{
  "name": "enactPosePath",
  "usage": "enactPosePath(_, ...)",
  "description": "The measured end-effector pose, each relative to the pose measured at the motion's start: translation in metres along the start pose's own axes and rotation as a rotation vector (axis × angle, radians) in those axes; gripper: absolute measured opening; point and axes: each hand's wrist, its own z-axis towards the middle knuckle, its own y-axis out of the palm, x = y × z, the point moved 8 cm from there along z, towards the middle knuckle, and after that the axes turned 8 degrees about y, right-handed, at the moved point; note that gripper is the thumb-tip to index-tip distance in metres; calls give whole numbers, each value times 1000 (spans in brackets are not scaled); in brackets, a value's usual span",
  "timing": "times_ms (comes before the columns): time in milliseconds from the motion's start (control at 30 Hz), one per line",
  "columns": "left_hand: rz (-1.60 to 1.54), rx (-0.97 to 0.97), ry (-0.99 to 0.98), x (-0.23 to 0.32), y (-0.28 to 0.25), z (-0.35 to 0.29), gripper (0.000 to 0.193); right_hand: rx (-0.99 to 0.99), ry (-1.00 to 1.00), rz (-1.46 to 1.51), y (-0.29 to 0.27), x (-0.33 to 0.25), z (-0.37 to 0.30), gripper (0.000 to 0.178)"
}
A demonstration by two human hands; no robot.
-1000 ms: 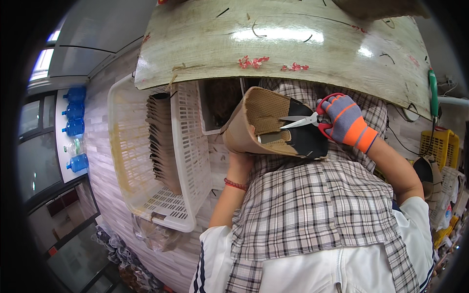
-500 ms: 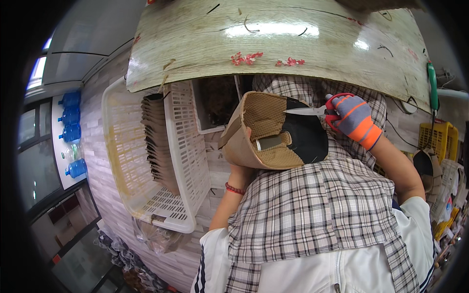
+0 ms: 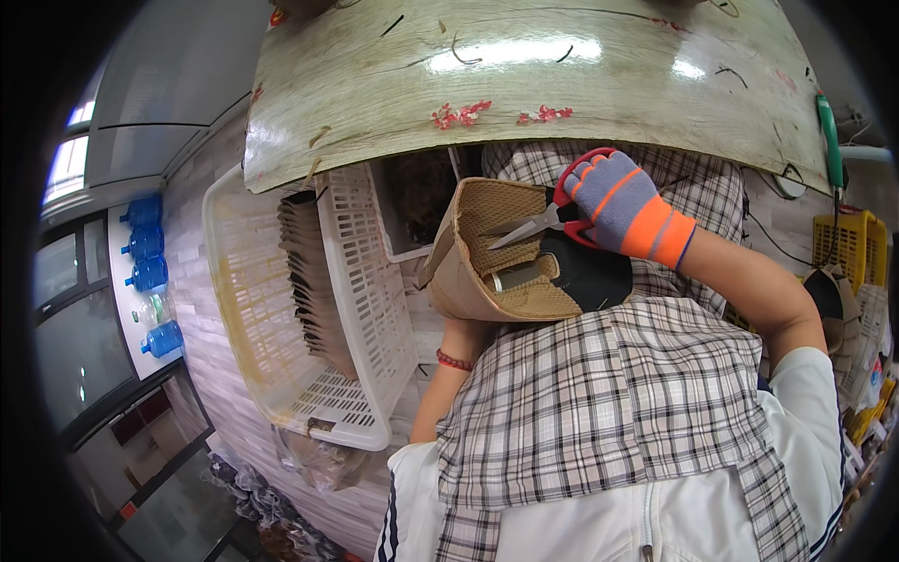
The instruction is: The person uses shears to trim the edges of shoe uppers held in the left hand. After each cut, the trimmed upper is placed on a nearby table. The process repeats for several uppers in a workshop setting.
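A tan fabric piece shaped like a shoe upper (image 3: 468, 281) is held above my lap. Its inside shows tan textured lining, a black section and a pale label. My left hand (image 3: 470, 333) grips it from below and the left side, its fingers mostly hidden behind the fabric. In a grey and orange glove, my right hand (image 3: 613, 201) is closed around the red handles of a pair of scissors (image 3: 532, 228). Their blades are parted and reach over the lined opening; whether they touch the lining I cannot tell.
A white plastic basket (image 3: 361, 309) on my left holds a stack of tan pieces (image 3: 314, 281). Behind it stands a tray with dark contents (image 3: 417, 201). The table (image 3: 375, 103), strewn with thread scraps, spans the far side. A yellow crate (image 3: 847, 248) is at the right.
My right hand has moved left and slightly up, bringing the scissors further over the tan lining. The blades have opened. My left hand still holds the piece in nearly the same place.
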Motion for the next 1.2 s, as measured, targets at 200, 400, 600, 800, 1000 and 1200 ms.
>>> enactPosePath(200, -217, 163, -181, -10, -2, -5, 50, -2, 21, -63, 8, 0, -2, 30)
enactPosePath(400, -47, 21, -134, -3, 5, -13, 49, -63, 28, 10, 6, 8, -4, 32)
enactPosePath(600, 63, -59, -113, 2, 12, -19, 49, 47, 6, -51, 8, -3, -3, 23)
enactPosePath(800, 67, -51, -133, 17, 29, -18, 51, 41, 1, -15, 2, 7, -9, 22)
enactPosePath(1000, -174, 13, -255, 1, 24, -18, 53, 32, 37, 21, -7, 12, -9, 32)
enactPosePath(1200, -64, -1, -176, 7, 25, -15, 54, 34, -52, -14, 0, -1, 3, 30)
